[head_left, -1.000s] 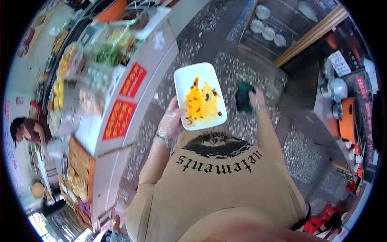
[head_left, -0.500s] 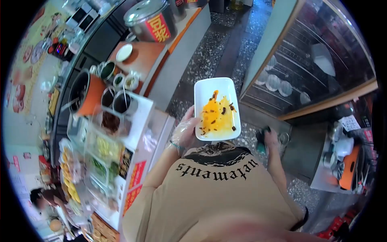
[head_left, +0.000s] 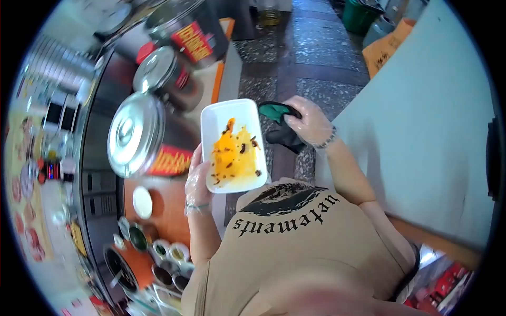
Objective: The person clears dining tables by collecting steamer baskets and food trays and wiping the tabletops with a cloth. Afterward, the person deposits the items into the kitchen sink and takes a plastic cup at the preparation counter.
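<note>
My left hand (head_left: 198,184), in a clear plastic glove, grips the near left side of a white rectangular dish (head_left: 215,117). Orange oily sauce with dark bits (head_left: 232,150) is smeared across the dish's bottom. My right hand (head_left: 310,122), also in a clear glove, is closed on a black rubber glove (head_left: 284,138) with a green inside, just right of the dish. The black glove hangs limp from my fingers, its opening facing the dish. The fingertips of my left hand under the dish are hidden.
Several lidded steel pots (head_left: 134,134) with red labels stand on the left counter. Below them are a small white plate (head_left: 142,202) and an orange-sided pot (head_left: 134,266). A pale panel (head_left: 421,137) borders the right; a green bin (head_left: 361,16) stands far ahead.
My view has swung along the aisle past the glass cabinet. My right hand has risen from low at my side to beside the dish, bringing the black glove. The dish stays in my left hand.
</note>
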The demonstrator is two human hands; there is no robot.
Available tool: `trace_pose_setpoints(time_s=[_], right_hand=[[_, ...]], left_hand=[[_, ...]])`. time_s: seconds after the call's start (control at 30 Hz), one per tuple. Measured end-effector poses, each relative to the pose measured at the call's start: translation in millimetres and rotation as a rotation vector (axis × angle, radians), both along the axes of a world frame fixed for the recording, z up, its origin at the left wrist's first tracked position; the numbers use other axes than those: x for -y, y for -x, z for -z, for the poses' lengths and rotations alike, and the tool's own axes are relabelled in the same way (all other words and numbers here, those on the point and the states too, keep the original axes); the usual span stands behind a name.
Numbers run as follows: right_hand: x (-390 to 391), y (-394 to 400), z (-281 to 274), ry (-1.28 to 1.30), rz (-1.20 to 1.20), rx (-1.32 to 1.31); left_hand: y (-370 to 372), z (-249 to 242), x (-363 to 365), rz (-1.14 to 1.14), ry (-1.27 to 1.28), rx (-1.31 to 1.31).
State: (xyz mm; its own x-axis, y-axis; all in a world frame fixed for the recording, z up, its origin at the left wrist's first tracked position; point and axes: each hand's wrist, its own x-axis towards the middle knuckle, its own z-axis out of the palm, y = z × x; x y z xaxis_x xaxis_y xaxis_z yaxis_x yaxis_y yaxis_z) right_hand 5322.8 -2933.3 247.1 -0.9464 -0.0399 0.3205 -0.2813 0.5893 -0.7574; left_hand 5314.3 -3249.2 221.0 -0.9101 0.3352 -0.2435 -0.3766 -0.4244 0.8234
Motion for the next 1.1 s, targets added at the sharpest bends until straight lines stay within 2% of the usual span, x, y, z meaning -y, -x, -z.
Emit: trace_pose_setpoints(time_s=[0.17, 0.23, 0.27, 0.37, 0.4, 0.43, 0.5, 0.57, 0.67, 0.77, 0.83, 0.9, 1.0, 1.1], right_hand=[[-154, 123, 3, -0.045, 0.421, 0.061], [-221, 178, 15, -0.016, 0.476, 0.027], [-245, 207, 17, 0.019, 0.522, 0.094], [-325, 332, 32, 0.088, 0.586, 0.082], [-352, 376, 37, 0.153, 0.536, 0.107], [-380, 422, 37, 0.092, 0.482, 0.027], [-429, 517, 18, 0.112, 0.396, 0.026], [-473, 617, -1, 0.001, 0.311, -0.005], [-555, 752, 7, 0.005, 0.200, 0.004], [-644, 862, 21, -0.082, 0.217, -0.046], [-723, 920, 24, -0.139, 0.325, 0.105], [-790, 957, 25, -0.075, 0.496, 0.151], [-909, 986, 36, -0.103, 0.770, 0.257], [-1018, 999, 50, -0.087, 1.047, 0.268]], left_hand=[[241, -12, -185, 0.283, 0.018, 0.064], [324, -10, -260, 0.373, 0.037, 0.054], [364, -8, -295, 0.432, 0.013, 0.062], [475, -5, -383, 0.495, -0.024, 0.013], [510, -8, -408, 0.466, -0.001, 0.084], [547, -9, -432, 0.435, 0.023, 0.155], [627, -16, -477, 0.430, -0.037, 0.148], [715, -34, -515, 0.347, 0.086, 0.092], [842, -22, -572, 0.307, -0.019, -0.038], [966, -4, -647, 0.240, -0.033, -0.061], [1068, 16, -722, 0.322, -0.021, -0.051], [1155, 19, -811, 0.414, -0.024, 0.003], [1256, -13, -978, 0.620, -0.010, 0.089], [1336, -19, -1132, 0.815, -0.004, 0.121]])
